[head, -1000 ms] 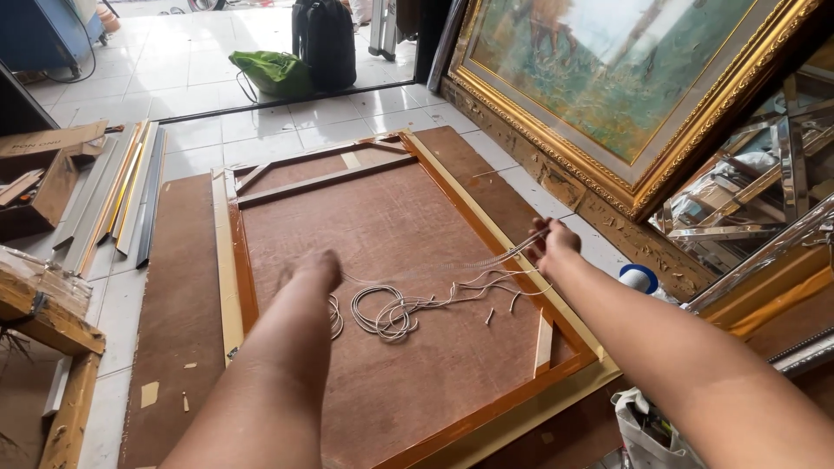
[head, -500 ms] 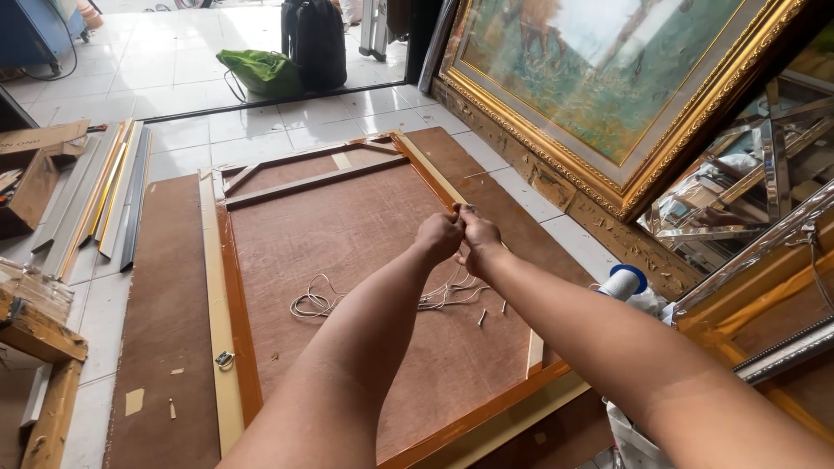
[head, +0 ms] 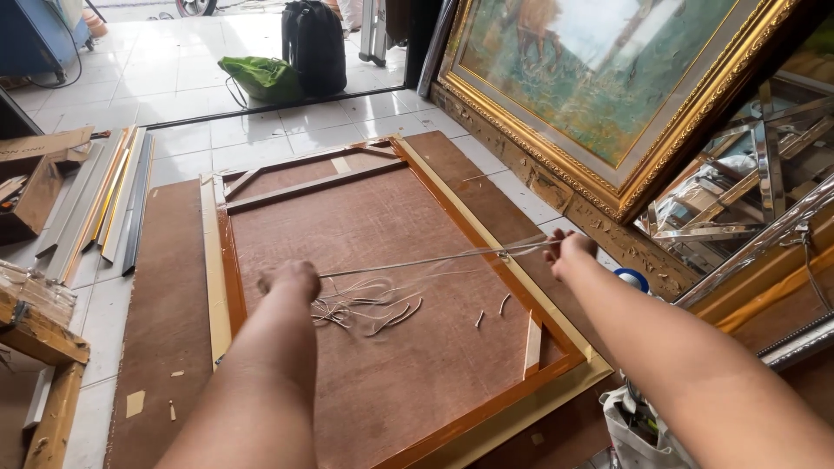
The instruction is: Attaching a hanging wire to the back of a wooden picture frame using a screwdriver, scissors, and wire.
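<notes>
My left hand (head: 291,278) is fisted on one end of the cord (head: 417,260), over the middle of the frame back (head: 365,217); my right hand (head: 569,250) pinches the other end past its right rail; cord taut, lying left-to-right between them.

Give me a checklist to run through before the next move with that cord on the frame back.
1. Cord pulled straight between both hands: ok, it runs taut from one fist to the other.
2. Left hand grip on the cord: ok, closed in a fist around it.
3. Right hand grip: ok, closed on the cord at the frame's right rail.
4. Cord passes through a fitting on that rail: cannot tell, too small and blurred.
5. Slack coil free of tangles: not ok, it lies in a loose, overlapping heap on the backing board.
6. Small scraps near the coil: not ok, they lie on the board.
</notes>
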